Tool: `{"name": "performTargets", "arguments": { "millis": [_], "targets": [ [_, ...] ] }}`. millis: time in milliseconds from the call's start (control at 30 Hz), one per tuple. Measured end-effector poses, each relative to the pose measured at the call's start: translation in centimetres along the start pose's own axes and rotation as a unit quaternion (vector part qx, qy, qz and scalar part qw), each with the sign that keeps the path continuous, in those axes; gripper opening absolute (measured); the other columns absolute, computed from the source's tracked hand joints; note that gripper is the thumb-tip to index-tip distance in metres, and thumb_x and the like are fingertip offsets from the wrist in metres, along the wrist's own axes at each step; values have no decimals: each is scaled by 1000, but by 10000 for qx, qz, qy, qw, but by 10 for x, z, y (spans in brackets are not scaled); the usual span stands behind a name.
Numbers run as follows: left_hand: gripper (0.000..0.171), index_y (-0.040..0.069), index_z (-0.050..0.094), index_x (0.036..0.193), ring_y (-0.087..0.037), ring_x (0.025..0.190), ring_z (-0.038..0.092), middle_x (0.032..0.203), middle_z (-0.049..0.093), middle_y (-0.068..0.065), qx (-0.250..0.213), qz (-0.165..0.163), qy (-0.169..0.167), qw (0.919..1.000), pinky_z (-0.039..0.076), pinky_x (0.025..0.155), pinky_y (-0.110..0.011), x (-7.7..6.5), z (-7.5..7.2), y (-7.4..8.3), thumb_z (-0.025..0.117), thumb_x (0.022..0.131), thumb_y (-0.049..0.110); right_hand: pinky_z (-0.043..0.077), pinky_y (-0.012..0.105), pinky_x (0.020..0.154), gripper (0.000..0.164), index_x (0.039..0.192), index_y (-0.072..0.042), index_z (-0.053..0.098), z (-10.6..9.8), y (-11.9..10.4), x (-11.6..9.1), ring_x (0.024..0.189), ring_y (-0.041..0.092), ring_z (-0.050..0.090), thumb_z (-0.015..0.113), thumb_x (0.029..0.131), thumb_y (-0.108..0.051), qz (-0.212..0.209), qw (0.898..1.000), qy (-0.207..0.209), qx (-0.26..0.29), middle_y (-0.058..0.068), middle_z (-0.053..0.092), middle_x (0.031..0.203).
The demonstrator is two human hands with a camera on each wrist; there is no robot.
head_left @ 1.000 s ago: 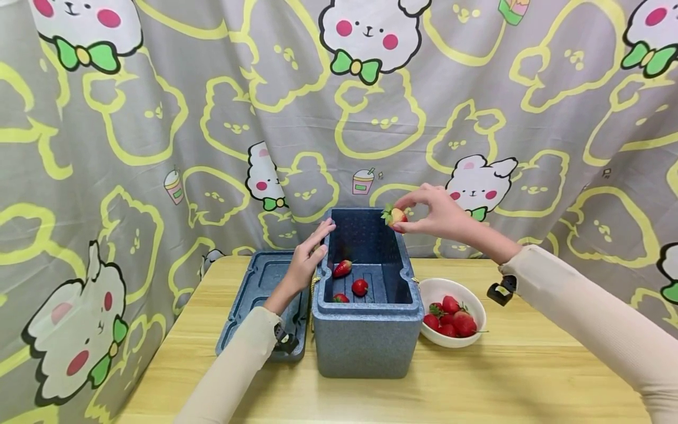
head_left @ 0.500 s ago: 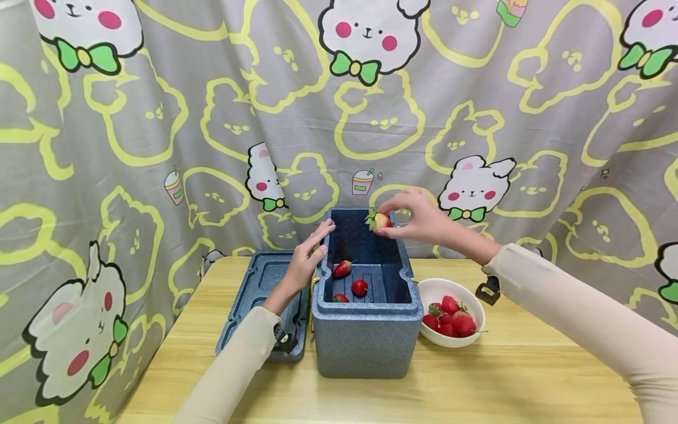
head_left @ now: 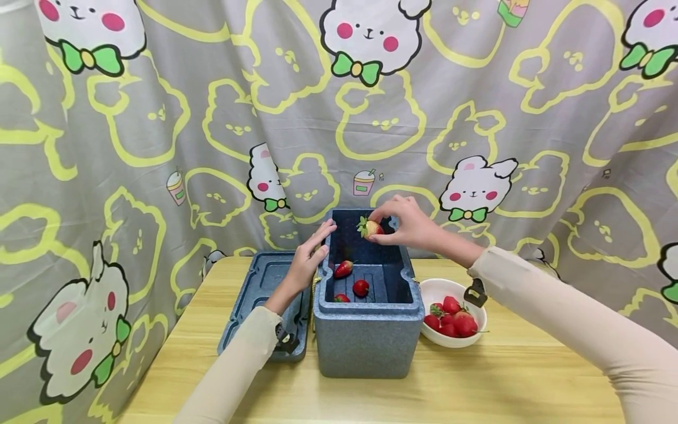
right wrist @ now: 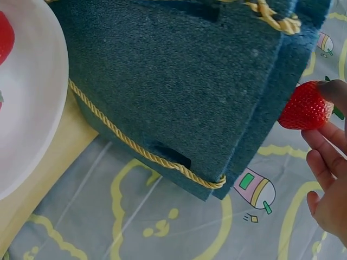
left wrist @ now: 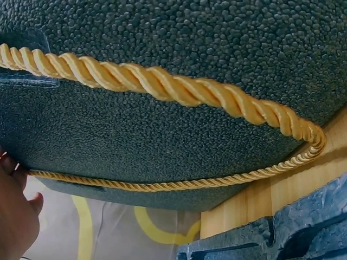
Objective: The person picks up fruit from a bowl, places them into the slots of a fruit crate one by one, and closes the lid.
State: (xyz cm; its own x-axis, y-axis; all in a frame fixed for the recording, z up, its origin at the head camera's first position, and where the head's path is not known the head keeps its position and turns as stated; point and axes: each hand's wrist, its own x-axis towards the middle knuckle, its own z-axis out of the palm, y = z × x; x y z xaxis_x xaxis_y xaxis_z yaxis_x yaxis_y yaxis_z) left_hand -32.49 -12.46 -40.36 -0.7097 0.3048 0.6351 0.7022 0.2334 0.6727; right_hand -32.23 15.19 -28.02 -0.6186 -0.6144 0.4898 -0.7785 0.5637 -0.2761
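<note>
A deep blue-grey foam box (head_left: 368,344) stands uncovered on the table. Several strawberries lie on its floor, among them a round red strawberry (head_left: 361,288) and a longer strawberry (head_left: 343,269). My right hand (head_left: 406,222) pinches a pale-shouldered strawberry (head_left: 372,229) between thumb and fingers, above the far part of the box opening. In the right wrist view that strawberry (right wrist: 307,106) shows its red side just past the box edge. My left hand (head_left: 309,256) rests with extended fingers on the box's left rim; in the left wrist view only part of the hand (left wrist: 17,211) appears.
Right of the box is a white bowl (head_left: 479,306) of strawberries. The box lid (head_left: 259,282) lies on the wooden table (head_left: 477,383) to the left. A yellow twisted rope (left wrist: 157,84) runs along the box side. A patterned curtain (head_left: 296,106) hangs behind.
My right hand has carried the pinched strawberry leftward and slightly down, from over the box's right rim to above its opening. My left hand has stayed on the rim.
</note>
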Motion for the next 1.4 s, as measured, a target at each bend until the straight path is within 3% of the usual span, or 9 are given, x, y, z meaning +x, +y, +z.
{"name": "performTargets", "arguments": {
  "millis": [367, 633, 867, 1100, 1400],
  "targets": [
    [49, 11, 51, 151, -28, 157, 24, 164, 38, -6, -47, -7, 8, 10000, 23, 125, -55, 1, 1, 0, 45, 104, 22, 33, 49, 92, 34, 110, -10, 78, 5, 1, -4, 100, 23, 54, 85, 82, -27, 7, 9997, -10, -258, 4, 75, 99],
    [49, 10, 52, 150, -40, 155, 25, 164, 39, -8, -56, -4, 30, 10000, 23, 125, -57, 1, 2, 1, 44, 103, 20, 33, 51, 93, 33, 109, -12, 77, 4, 3, -8, 106, 25, 52, 85, 81, -28, -152, 9991, 122, -383, 6, 73, 106],
    [49, 10, 51, 151, -34, 156, 25, 164, 38, -8, -33, 9, 20, 10000, 23, 125, -56, 0, 3, 3, 45, 103, 18, 32, 51, 92, 32, 108, -13, 77, 0, 8, -16, 106, 26, 52, 86, 80, -27, -142, 9988, 302, -353, 7, 72, 107],
    [48, 3, 50, 150, -41, 155, 24, 163, 38, -15, -148, 112, 64, 9998, 24, 124, -56, -2, 3, 3, 45, 103, 10, 33, 53, 94, 30, 108, -13, 78, -7, 19, -32, 107, 25, 53, 86, 80, -21, -23, 9984, 555, -109, 6, 72, 106],
    [49, 11, 50, 151, -24, 157, 24, 164, 38, -7, -47, 44, 36, 10000, 24, 126, -52, -2, 2, 0, 45, 104, 19, 36, 54, 95, 28, 106, -11, 78, -20, 43, -58, 108, 26, 54, 85, 79, -12, 233, 9963, 824, 108, 7, 73, 106]
  ]
}}
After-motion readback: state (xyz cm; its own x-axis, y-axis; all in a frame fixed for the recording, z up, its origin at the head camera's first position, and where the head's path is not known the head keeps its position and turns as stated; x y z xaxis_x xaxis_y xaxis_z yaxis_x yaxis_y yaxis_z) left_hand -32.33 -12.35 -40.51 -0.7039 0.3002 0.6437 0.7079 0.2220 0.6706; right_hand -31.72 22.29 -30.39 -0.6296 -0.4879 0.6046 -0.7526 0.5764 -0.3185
